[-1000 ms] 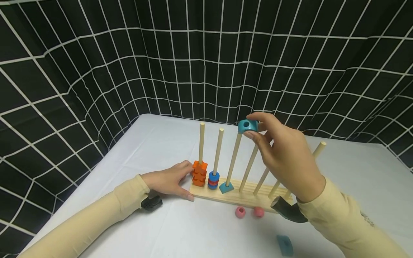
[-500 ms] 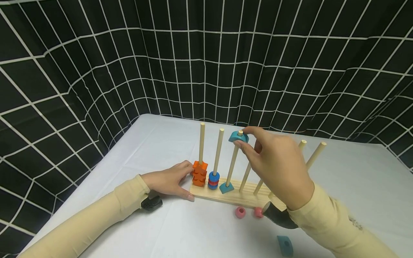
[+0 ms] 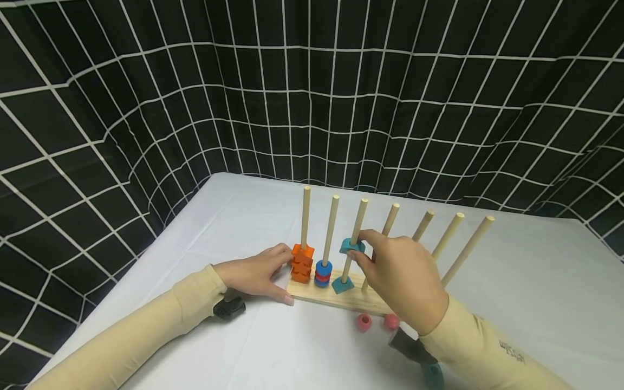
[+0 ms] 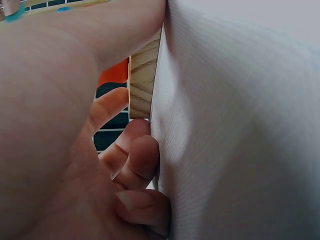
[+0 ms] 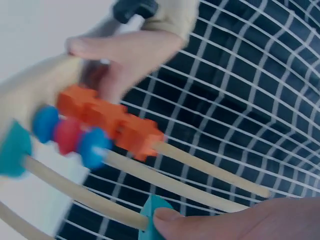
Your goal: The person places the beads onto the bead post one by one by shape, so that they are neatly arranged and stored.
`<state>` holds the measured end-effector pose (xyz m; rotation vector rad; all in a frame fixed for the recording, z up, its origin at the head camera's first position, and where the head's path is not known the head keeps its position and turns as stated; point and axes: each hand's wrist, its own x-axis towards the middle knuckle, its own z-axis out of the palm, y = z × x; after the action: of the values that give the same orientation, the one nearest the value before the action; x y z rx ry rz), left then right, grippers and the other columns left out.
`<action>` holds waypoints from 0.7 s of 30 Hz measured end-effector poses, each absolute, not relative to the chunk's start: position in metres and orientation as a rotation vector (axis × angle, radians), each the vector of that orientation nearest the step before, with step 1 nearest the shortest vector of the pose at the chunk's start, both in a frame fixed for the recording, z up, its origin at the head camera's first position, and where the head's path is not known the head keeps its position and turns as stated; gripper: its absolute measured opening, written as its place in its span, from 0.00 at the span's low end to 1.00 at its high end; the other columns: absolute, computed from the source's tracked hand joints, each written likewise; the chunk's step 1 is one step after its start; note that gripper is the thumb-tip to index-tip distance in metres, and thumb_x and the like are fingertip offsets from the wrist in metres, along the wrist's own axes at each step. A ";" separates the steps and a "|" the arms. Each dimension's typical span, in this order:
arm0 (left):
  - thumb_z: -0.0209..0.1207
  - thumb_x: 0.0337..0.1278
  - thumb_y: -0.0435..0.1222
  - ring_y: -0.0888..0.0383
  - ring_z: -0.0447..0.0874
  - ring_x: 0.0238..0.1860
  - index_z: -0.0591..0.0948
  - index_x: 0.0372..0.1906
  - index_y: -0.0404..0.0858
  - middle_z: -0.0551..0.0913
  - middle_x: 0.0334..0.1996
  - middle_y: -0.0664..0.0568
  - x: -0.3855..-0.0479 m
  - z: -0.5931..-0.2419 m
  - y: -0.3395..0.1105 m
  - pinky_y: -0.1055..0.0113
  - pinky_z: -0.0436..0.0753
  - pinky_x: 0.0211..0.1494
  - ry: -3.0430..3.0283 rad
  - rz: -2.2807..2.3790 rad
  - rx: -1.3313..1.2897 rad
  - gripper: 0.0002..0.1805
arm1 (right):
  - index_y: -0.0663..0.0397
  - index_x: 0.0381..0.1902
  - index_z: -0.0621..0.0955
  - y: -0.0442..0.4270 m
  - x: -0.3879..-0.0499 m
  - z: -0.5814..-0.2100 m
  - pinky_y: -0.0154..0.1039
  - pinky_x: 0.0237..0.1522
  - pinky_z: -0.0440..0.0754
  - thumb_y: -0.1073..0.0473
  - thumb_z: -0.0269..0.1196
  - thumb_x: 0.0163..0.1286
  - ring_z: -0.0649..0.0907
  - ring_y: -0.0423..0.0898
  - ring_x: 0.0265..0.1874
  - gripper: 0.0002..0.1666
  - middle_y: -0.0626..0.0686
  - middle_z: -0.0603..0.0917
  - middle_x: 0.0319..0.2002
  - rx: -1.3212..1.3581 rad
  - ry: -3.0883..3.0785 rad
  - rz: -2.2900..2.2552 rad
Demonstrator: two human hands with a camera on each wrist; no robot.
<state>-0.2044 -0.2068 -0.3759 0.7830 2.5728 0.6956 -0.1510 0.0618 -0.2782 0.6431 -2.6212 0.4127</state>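
A wooden peg board [image 3: 317, 293] with several upright pegs lies on the table. My right hand [image 3: 407, 276] pinches a teal curved bead [image 3: 352, 246] between thumb and forefinger. That bead is threaded on the third peg from the left, partway down, above another teal bead [image 3: 343, 284] at the peg's foot. Around the board's left end, my left hand [image 3: 255, 272] holds it, thumb along the front edge; the left wrist view shows fingers [image 4: 142, 157] bent by the end of the board. Orange star-shaped beads [image 3: 301, 264] fill the first peg's foot; blue and red beads [image 3: 322, 273] sit on the second.
Two pink round beads, one a pink bead [image 3: 363, 322] with its hole showing, lie before the board. A third teal piece [image 3: 432, 375] lies nearer, partly behind the dark camera [image 3: 411, 346] on the right wrist. A black cloth with white grid lines [image 3: 312, 97] hangs around the table.
My right hand has brought the teal bead from the third peg's top onto it and partway down, moving lower and left. My left hand has stayed at the board's end.
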 end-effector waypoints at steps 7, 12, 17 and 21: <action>0.68 0.45 0.58 0.59 0.65 0.46 0.65 0.63 0.47 0.62 0.52 0.59 -0.205 -0.377 -0.207 0.64 0.69 0.48 2.575 0.699 0.797 0.42 | 0.50 0.33 0.83 0.059 -0.153 -0.313 0.36 0.11 0.64 0.53 0.73 0.55 0.71 0.42 0.11 0.12 0.46 0.74 0.11 0.631 -2.723 0.318; 0.67 0.45 0.59 0.59 0.65 0.47 0.64 0.65 0.46 0.62 0.54 0.59 -0.205 -0.378 -0.208 0.64 0.69 0.49 2.575 0.691 0.790 0.43 | 0.49 0.33 0.84 0.060 -0.155 -0.327 0.38 0.11 0.65 0.52 0.73 0.54 0.73 0.43 0.12 0.12 0.47 0.77 0.13 0.623 -2.744 0.295; 0.67 0.45 0.59 0.60 0.65 0.47 0.64 0.65 0.46 0.62 0.53 0.59 -0.205 -0.378 -0.208 0.65 0.69 0.49 2.575 0.686 0.788 0.44 | 0.47 0.32 0.85 0.061 -0.157 -0.336 0.39 0.12 0.68 0.51 0.74 0.51 0.75 0.42 0.14 0.12 0.46 0.79 0.15 0.635 -2.747 0.284; 0.67 0.45 0.59 0.60 0.65 0.46 0.63 0.65 0.46 0.62 0.51 0.59 -0.205 -0.378 -0.208 0.65 0.70 0.48 2.576 0.679 0.772 0.44 | 0.47 0.36 0.85 0.062 -0.156 -0.336 0.40 0.13 0.70 0.50 0.75 0.51 0.77 0.42 0.15 0.15 0.46 0.80 0.16 0.647 -2.776 0.274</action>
<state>-0.2052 -0.2078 -0.3778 0.7724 2.5757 0.6795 -0.1562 0.0616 -0.3364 0.6473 -2.7758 0.2741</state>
